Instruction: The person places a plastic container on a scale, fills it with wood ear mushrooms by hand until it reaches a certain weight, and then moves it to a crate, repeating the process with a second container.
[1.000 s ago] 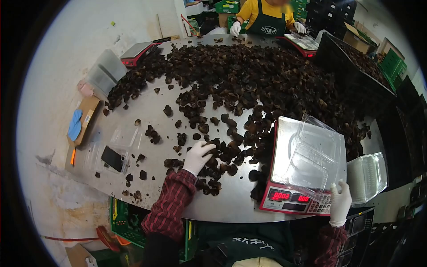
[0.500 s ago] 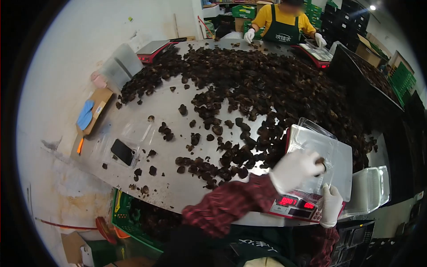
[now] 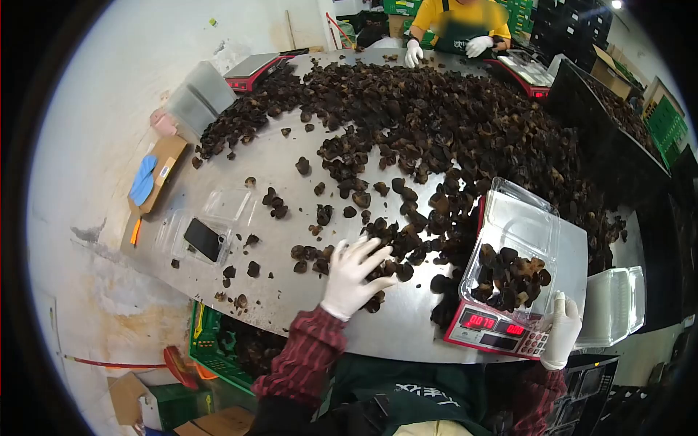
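Observation:
My left hand, in a white glove, is palm down with fingers spread, touching dark wood ear mushrooms on the metal table. A clear plastic container with an open lid lies on the red and silver digital scale. Several wood ears fill its near part. The red display seems to read 0.079. At the container's near right corner, my gloved right hand has its fingers closed along the rim; the exact grip is partly hidden.
A large wood ear heap covers the table's far side. Stacked clear containers stand right of the scale. A phone lies at left on clear plastic. Opposite, a co-worker in white gloves stands by another scale. A green crate sits below.
My left hand has moved left from over the scale to the loose wood ears. Wood ears now show in the container, and the display reading has risen. My right hand stays by the container's corner.

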The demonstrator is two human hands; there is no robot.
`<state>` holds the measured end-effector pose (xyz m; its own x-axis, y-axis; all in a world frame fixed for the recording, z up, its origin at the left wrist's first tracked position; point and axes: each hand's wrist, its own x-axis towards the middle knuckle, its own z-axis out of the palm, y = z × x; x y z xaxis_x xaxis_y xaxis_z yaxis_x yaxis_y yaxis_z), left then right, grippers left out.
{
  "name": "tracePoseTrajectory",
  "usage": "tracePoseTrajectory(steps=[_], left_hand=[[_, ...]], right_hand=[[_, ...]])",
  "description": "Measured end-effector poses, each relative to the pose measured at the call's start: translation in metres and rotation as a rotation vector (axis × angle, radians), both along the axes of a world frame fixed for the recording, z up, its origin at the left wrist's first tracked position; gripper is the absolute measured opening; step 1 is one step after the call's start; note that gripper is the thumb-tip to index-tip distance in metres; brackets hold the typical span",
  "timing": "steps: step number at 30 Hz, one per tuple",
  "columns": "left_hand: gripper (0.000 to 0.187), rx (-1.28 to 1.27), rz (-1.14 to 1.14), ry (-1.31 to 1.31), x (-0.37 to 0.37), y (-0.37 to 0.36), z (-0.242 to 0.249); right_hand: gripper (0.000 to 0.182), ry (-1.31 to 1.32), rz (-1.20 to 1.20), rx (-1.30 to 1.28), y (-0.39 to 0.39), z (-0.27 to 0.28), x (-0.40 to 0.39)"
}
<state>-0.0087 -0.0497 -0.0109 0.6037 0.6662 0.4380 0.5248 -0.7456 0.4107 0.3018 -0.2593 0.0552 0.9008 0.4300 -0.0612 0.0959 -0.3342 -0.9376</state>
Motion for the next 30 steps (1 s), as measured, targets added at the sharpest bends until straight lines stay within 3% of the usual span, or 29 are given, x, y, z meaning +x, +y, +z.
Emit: tracePoseTrajectory(steps=[2,5,7,10,15,23,26,30], left_hand=[[0.071,-0.062,0.072,0.144,-0.023,-0.011,-0.013],[0.073,-0.1,0.028,0.31,-0.024,-0.025,-0.017],[0.058,0.004,-0.036,0.226,-0.025,-0.023,-0.038],[0.035,0.078,0.061,-0.007,-0.029,-0.014,-0.058],[0.028,0.022,0.317,-0.238,-0.047,0.001,-0.064],[0.039,0.073,0.542,-0.006,-0.079,0.037,-0.051],[0.037,-0.057,0.37,0.043,-0.083,0.043,-0.058],[0.036,0.073,0.336,0.054,-0.065,0.002,-0.061]], right_hand=[[0.026,0.003,-0.016,0.008,0.0,-0.003,0.0],[0.027,0.019,-0.007,0.005,-0.004,-0.01,0.003],[0.026,0.019,0.013,0.032,-0.004,-0.014,0.003],[0.027,-0.003,0.005,0.022,-0.007,-0.014,0.004],[0.025,0.0,-0.036,0.038,-0.013,-0.009,0.002],[0.024,-0.001,-0.037,0.035,-0.013,-0.01,0.0],[0.024,0.017,-0.045,0.028,-0.012,-0.011,-0.002],[0.03,-0.014,-0.035,-0.009,-0.012,-0.013,-0.005]])
